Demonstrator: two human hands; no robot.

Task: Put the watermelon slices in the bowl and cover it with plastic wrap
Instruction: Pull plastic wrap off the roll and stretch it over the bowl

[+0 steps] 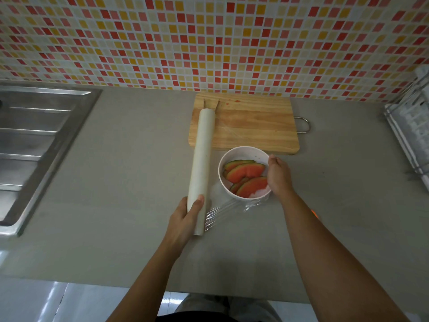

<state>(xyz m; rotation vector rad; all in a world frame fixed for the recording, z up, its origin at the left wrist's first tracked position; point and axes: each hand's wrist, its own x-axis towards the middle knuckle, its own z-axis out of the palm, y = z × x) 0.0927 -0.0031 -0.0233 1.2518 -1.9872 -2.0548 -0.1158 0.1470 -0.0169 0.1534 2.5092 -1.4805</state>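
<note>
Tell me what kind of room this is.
Most likely a home kitchen: a steel sink set into the grey counter, a mosaic tile backsplash behind it, and a wooden cutting board beside a bowl of watermelon slices.

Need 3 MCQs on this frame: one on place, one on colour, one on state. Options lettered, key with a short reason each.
1. Where does the far end of the plastic wrap roll lie?
A. in the sink
B. over the cutting board
C. inside the bowl

2. What colour is the bowl?
A. white
B. blue
C. black

3. How far is the covering?
A. bowl fully sealed
B. film only at the near rim
C. no film pulled out

Key:
1 B, the roll's far end overlaps the board's left edge.
2 A, rim and inner wall are white.
3 B, film stretches from the roll in the left hand to the bowl's near side, the right hand is at the rim, and the watermelon slices are mostly uncovered.
</note>
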